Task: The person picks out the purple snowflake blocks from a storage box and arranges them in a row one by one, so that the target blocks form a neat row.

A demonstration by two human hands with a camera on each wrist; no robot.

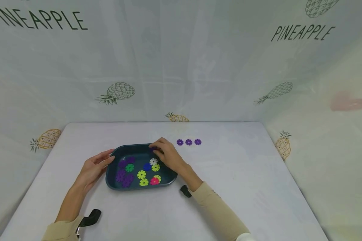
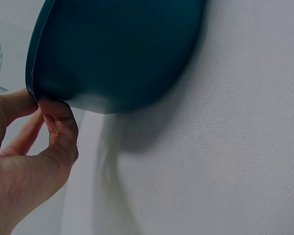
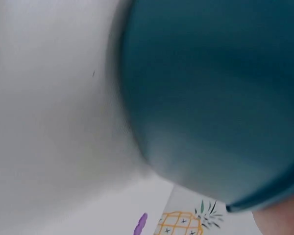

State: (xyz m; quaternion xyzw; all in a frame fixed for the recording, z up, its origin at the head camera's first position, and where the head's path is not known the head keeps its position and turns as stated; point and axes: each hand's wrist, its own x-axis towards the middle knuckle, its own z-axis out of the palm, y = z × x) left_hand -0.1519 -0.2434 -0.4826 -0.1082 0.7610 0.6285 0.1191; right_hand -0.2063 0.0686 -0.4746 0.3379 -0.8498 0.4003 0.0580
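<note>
A dark teal tray (image 1: 164, 184) stands on the table with flower-shaped plastic discs in it. My left hand (image 1: 92, 169) pinches the tray's left rim between thumb and fingers, and the left wrist view shows this grip on the tray (image 2: 117, 54) closely. Over the tray's far right part, my right hand (image 1: 168, 155) has its fingers curled round a small purple disc (image 1: 152, 148), mostly hidden by them. Inside lie several purple discs (image 1: 120, 175), a green disc (image 1: 129, 167), a blue disc (image 1: 146, 167), a white disc (image 1: 153, 161), several yellow discs (image 1: 141, 174) and a pinkish-red disc (image 1: 154, 181).
Three purple discs (image 1: 188, 142) lie in a row on the white table (image 1: 229, 174), right of the tray and towards the back. A pineapple-print cloth (image 1: 199, 67) hangs behind the table. Black wrist-camera parts (image 1: 90, 217) sit at both forearms.
</note>
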